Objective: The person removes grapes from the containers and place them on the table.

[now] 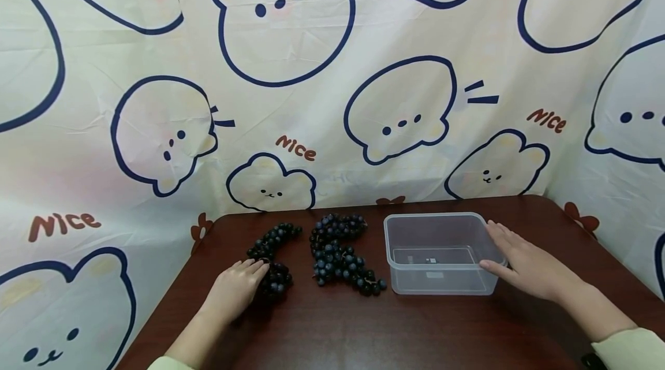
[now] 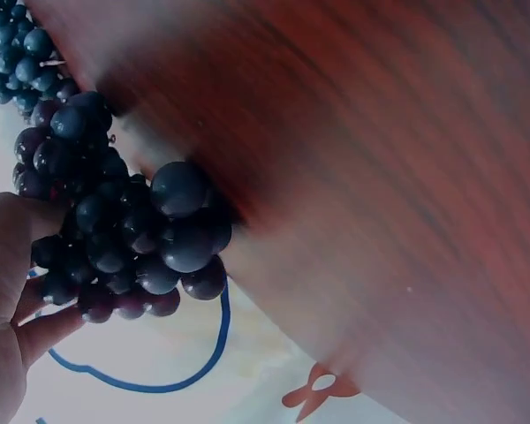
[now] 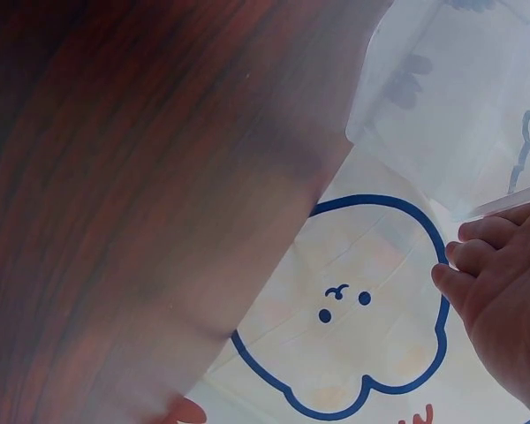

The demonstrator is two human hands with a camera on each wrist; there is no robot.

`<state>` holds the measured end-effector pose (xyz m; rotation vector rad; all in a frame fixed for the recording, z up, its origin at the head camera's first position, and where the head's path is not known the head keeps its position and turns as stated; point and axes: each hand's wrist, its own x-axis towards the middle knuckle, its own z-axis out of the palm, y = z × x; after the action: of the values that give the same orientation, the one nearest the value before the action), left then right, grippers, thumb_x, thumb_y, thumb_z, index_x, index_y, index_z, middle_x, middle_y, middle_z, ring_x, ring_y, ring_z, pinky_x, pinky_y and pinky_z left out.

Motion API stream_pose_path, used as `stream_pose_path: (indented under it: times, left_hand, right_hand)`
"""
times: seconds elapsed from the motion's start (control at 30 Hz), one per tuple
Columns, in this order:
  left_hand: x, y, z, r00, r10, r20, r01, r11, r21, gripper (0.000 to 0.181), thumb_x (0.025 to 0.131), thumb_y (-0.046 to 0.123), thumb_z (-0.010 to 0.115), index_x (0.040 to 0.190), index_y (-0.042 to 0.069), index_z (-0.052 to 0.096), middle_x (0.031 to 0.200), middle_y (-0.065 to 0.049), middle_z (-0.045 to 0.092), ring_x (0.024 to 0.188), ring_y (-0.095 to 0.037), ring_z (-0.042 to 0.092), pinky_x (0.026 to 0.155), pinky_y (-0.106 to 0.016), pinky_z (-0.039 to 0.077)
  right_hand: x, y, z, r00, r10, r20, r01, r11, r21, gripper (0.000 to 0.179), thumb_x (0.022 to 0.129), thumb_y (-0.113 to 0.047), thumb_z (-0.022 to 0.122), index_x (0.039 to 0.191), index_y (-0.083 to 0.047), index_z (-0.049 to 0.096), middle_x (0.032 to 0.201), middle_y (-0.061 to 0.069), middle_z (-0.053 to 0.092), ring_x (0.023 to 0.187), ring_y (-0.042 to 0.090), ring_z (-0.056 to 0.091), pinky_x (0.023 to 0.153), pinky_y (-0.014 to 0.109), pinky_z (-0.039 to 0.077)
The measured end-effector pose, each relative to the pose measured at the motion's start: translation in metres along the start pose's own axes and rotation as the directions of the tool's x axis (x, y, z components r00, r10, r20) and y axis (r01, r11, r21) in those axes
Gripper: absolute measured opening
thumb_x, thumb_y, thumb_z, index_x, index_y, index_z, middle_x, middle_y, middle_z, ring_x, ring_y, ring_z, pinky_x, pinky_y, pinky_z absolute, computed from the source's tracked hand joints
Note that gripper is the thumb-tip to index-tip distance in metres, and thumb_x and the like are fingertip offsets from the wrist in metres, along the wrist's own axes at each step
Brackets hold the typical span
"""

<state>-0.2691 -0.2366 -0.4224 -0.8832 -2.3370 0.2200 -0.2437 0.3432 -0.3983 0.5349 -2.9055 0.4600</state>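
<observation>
My left hand (image 1: 236, 289) holds a bunch of dark grapes (image 1: 275, 281), its fingers over the bunch's left side. In the left wrist view those grapes (image 2: 141, 234) sit between the thumb and fingers, which are partly hidden behind them. Farther back, a grape bunch (image 1: 274, 240) curves away from the held one. To the right lie more dark grapes (image 1: 337, 257) in a long, bent cluster. My right hand (image 1: 530, 266) rests on the right side of a clear plastic container (image 1: 441, 280), fingers extended along the rim and thumb near its front corner.
The dark brown wooden table (image 1: 363, 329) carries the grapes and container. A pale cloth (image 1: 322, 116) printed with blue-outlined cartoon faces hangs behind and along the sides. A small black object (image 1: 593, 361) shows beside the right sleeve.
</observation>
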Motion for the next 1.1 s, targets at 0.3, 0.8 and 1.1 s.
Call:
stream_pose_path:
  times: [0.3,0.8,1.1]
  left_hand:
    - [-0.003,-0.004,0.003,0.996,-0.046,0.075,0.048,0.998,-0.030,0.022,0.079,0.001,0.076,0.100,0.003,0.075,0.104,-0.013,0.071,0.093,-0.031,0.069,0.072,-0.041,0.057]
    - [0.001,-0.001,-0.006,0.969,-0.027,0.245,0.050,0.995,-0.090,0.027,0.081,-0.002,0.071,0.108,-0.004,0.070,0.112,-0.020,0.067,0.102,-0.035,0.065,0.085,-0.045,0.053]
    - [0.001,0.000,-0.014,0.919,-0.043,0.391,0.099,0.987,-0.124,0.046,0.077,-0.002,0.072,0.122,-0.008,0.062,0.125,-0.023,0.060,0.115,-0.040,0.057,0.092,-0.054,0.046]
  right_hand:
    - [0.002,0.000,-0.001,1.000,0.001,-0.002,-0.001,1.000,-0.004,0.090,0.093,-0.053,0.058,0.153,0.002,0.019,0.153,0.029,0.023,0.137,0.048,0.025,0.101,0.068,0.027]
    - [0.002,-0.002,-0.002,1.000,0.007,-0.009,-0.007,1.000,-0.020,0.091,0.092,-0.055,0.058,0.152,0.003,0.022,0.152,0.030,0.024,0.136,0.049,0.026,0.100,0.069,0.028]
    - [0.001,-0.001,-0.003,1.000,0.005,-0.006,-0.005,1.000,-0.022,0.091,0.092,-0.055,0.058,0.152,0.003,0.023,0.153,0.029,0.024,0.138,0.048,0.025,0.100,0.068,0.028]
